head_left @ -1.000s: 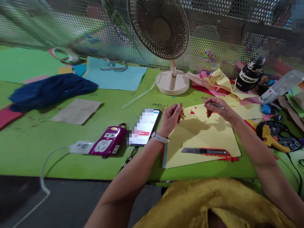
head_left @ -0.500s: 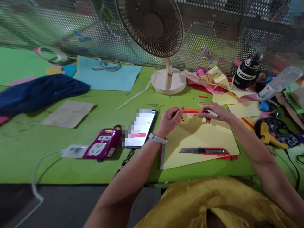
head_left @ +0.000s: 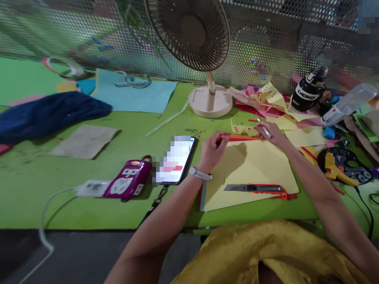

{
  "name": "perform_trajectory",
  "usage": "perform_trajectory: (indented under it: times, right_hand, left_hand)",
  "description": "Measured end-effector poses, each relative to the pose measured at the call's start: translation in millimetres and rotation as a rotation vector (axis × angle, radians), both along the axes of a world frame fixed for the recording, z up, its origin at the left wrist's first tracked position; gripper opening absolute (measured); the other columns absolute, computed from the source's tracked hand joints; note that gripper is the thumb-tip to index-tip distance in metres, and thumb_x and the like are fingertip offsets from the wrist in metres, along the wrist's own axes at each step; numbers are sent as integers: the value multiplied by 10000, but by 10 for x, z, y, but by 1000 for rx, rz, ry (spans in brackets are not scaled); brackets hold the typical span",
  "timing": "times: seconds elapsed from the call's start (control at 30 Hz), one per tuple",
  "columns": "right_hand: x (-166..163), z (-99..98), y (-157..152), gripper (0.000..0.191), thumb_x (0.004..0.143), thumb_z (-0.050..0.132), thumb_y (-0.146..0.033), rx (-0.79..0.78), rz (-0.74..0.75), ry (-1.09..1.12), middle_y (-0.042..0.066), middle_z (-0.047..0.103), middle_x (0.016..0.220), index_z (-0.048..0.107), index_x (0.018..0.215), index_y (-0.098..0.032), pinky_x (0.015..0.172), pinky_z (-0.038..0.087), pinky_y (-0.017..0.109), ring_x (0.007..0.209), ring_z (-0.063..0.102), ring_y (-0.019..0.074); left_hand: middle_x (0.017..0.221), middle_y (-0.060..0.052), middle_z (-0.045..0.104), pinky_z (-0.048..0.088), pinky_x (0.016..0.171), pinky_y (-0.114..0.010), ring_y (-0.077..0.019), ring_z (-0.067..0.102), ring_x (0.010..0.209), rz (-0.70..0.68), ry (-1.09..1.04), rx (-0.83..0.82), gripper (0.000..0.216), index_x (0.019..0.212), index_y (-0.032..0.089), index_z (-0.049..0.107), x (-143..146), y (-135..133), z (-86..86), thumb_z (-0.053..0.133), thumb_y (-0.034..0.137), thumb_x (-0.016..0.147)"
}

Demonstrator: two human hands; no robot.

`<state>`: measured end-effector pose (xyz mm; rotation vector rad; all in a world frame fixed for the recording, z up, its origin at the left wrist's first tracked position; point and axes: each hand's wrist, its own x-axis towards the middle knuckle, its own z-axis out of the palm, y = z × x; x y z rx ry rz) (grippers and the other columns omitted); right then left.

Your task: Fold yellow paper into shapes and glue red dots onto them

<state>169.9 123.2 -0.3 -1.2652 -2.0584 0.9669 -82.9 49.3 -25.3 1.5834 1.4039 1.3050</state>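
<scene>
My right hand point(head_left: 270, 133) is closed on a slim white pen-like tool point(head_left: 264, 127), held above the far right part of a yellow paper sheet point(head_left: 254, 165). Just left of its fingertips is a yellow paper strip point(head_left: 243, 129) with red spots; whether the fingers touch it I cannot tell. My left hand point(head_left: 213, 149), with a pale band on the wrist, rests at the sheet's far left corner. Its fingers are loosely curled and apart, with nothing visible between them. Orange and red paper edges show beneath the sheet. A box cutter point(head_left: 254, 188) lies across the sheet's near part.
A lit phone point(head_left: 177, 161) and a purple power strip point(head_left: 127, 179) lie left of my arm. Behind stand a fan point(head_left: 210, 100) and a black bottle point(head_left: 308, 92). Paper scraps point(head_left: 269, 96) and a yellow glue gun point(head_left: 334, 167) are at the right.
The red-spotted yellow strip has moved from the sheet's far edge to beyond it. My right hand has shifted slightly away and right; my left fingers have loosened.
</scene>
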Motion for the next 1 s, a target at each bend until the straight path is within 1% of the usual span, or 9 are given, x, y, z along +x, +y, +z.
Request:
perform_trajectory:
  times: [0.17, 0.3, 0.4, 0.5, 0.57, 0.67, 0.77, 0.87, 1.0]
  right_hand:
    - [26, -12, 29, 538, 861, 541, -745, -22, -58, 16, 1, 678, 643, 600, 887, -211, 529, 530, 227, 546, 676, 142]
    - [-31, 53, 13, 548, 785, 639, -755, -142, -80, 176, -8, 672, 624, 581, 840, -213, 521, 537, 220, 531, 659, 128]
    - [-132, 145, -45, 528, 759, 700, -723, -207, -48, 307, -23, 659, 588, 563, 826, -218, 512, 536, 218, 513, 641, 120]
    - [-246, 198, -138, 511, 766, 721, -696, -266, 6, 343, -29, 652, 566, 565, 831, -214, 493, 530, 218, 488, 620, 113]
    - [-316, 189, -203, 506, 769, 724, -689, -294, 32, 334, -32, 648, 556, 570, 826, -210, 488, 526, 214, 476, 612, 108]
    - [-394, 138, -272, 519, 762, 719, -700, -303, 55, 312, -30, 647, 565, 580, 819, -204, 501, 530, 215, 494, 626, 113]
    - [-418, 114, -272, 594, 793, 633, -760, -271, 53, 303, -15, 651, 597, 641, 942, -186, 516, 537, 229, 521, 639, 124]
    - [-368, 173, -200, 747, 846, 507, -804, -173, -16, 288, 8, 674, 662, 647, 1219, -173, 526, 540, 252, 551, 649, 140]
    - [-210, 352, -119, 811, 898, 428, -793, -10, -23, 12, 36, 714, 765, 573, 1428, -197, 571, 520, 266, 616, 662, 155]
  left_hand:
    - [516, 62, 517, 329, 444, -212, -86, 452, 431, -18, -8, -23, 242, 926, 183, 692, 35, -43, 30, 627, 413, 892]
    - [560, 26, 614, 434, 482, -209, -103, 560, 472, -42, -192, -149, 342, 888, 173, 697, 72, -43, 57, 706, 508, 821]
    - [760, -39, 738, 529, 586, -227, -144, 690, 653, -128, -330, -289, 456, 997, 170, 727, 129, -61, 87, 777, 551, 751]
    - [989, -67, 774, 570, 714, -239, -177, 732, 887, -156, -483, -341, 501, 1077, 202, 733, 202, -95, 90, 843, 507, 695]
    - [1022, -67, 773, 581, 758, -248, -180, 731, 929, -131, -595, -365, 473, 1014, 200, 744, 245, -116, 71, 880, 473, 653]
    - [928, -49, 770, 591, 768, -245, -162, 731, 875, -94, -675, -387, 410, 858, 178, 742, 284, -134, 33, 915, 448, 603]
    - [862, -36, 757, 605, 721, -248, -153, 732, 801, -80, -671, -381, 421, 819, 175, 740, 300, -133, 14, 903, 500, 607]
    - [848, -33, 749, 608, 666, -251, -166, 744, 771, -72, -658, -380, 472, 847, 180, 731, 297, -118, 5, 882, 557, 606]
    - [805, -21, 729, 581, 590, -222, -170, 755, 738, -49, -658, -376, 491, 873, 180, 698, 283, -93, -24, 864, 573, 628]
